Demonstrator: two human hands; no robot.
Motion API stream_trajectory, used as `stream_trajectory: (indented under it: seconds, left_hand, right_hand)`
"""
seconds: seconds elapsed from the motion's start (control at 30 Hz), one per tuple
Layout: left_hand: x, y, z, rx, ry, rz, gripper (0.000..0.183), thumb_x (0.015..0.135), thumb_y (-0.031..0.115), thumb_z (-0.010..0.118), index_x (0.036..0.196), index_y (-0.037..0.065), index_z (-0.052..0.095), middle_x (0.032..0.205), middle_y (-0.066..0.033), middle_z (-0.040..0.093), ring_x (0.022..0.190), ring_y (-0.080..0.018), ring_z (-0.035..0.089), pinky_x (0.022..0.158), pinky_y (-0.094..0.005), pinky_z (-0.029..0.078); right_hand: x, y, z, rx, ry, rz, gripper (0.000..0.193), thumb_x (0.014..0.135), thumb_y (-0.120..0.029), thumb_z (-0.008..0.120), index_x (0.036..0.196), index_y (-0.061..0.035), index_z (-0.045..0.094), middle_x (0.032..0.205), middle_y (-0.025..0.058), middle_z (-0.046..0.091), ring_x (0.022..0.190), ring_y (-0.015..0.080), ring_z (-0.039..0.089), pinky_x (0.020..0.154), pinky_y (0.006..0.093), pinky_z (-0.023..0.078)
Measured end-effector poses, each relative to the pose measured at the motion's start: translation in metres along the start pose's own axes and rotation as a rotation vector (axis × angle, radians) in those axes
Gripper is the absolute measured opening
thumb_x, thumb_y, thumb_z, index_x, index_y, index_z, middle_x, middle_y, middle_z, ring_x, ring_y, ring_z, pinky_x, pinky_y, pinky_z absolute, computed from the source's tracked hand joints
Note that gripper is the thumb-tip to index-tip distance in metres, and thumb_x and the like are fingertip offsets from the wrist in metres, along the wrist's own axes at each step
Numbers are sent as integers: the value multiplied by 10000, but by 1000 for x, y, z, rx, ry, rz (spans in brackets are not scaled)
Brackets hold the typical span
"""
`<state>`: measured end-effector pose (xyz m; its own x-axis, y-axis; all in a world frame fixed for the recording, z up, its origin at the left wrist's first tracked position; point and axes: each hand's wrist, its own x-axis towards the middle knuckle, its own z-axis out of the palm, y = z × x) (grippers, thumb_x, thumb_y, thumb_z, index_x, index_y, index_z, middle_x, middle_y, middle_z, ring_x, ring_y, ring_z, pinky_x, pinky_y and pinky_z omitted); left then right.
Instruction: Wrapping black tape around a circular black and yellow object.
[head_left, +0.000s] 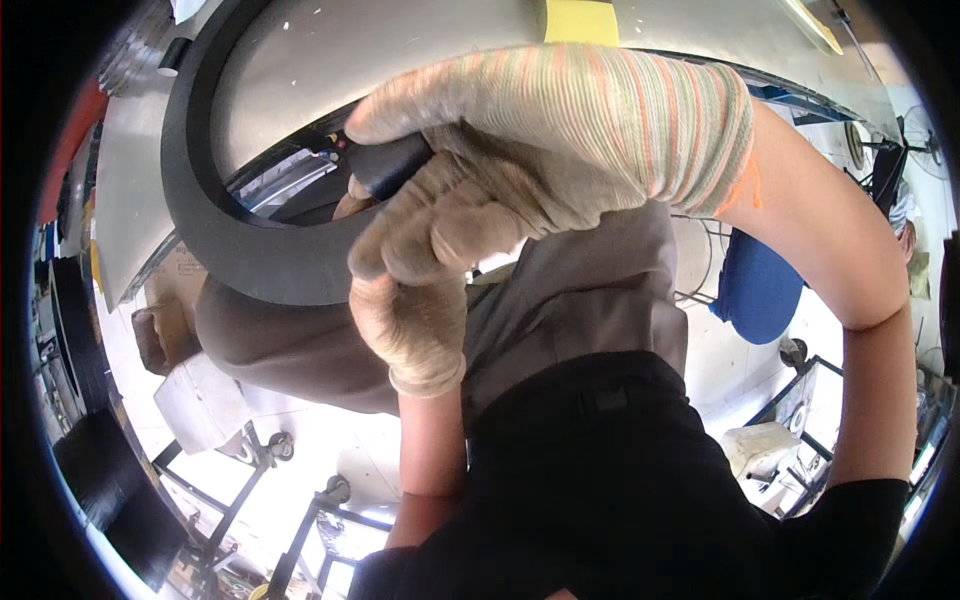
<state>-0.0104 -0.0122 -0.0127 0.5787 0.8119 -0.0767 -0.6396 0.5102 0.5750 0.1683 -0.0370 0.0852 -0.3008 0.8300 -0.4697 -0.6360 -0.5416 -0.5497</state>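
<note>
A thick dark grey strip [265, 255], rubber or foam by its look, bends in a large arc from the metal table down across my lap and up to my hands. My right hand [540, 140], in a striped knit glove, reaches in from the right, its thumb and curled fingers closed round a black part [390, 165] of the strip. Just below, my left hand [410, 325], in a beige knit glove, grips the strip from underneath. The right hand's fingers hide much of the left hand, and a fingertip shows beyond the strip.
The metal tabletop [420, 40] spans the far side, with a yellow pad [582, 22] on it. A small black cylinder [175, 57] lies at the far left. A blue stool seat [760, 285] stands at the right. Wheeled black frames [230, 510] are on the floor at the lower left.
</note>
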Motion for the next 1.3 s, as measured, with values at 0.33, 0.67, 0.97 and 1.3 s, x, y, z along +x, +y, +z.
stream_trajectory:
  seconds: [0.33,0.67,0.97,1.3]
  left_hand:
    - [22,4,-6,26,-107,85,550,780,271,743,1252,110,510,1460,-215,376,1368,-388,319,1143,-493,222]
    - [8,20,-5,17,1,-104,642,759,247,762,1308,112,456,1455,-173,375,1358,-307,342,1124,-463,263]
    - [-1,0,14,-20,74,-133,939,731,318,823,1455,116,260,1401,-121,391,1265,-251,424,1095,-436,327]
    - [7,-15,20,-37,-41,-76,701,775,263,752,1351,80,398,1314,-125,470,1240,-261,460,1096,-457,321]
  right_hand:
    - [-51,92,28,-263,442,195,287,884,-286,670,1014,-30,664,575,31,602,445,59,535,395,190,395]
    - [63,87,-107,-743,289,-1042,463,919,-378,611,1149,20,563,988,128,666,825,206,679,756,283,560]
    - [-63,76,-84,-44,-111,-508,440,986,-396,498,872,19,588,543,72,591,348,92,536,287,181,402]
    - [-35,33,3,-201,221,-563,430,912,-94,578,1295,67,465,986,201,647,727,167,664,589,179,550]
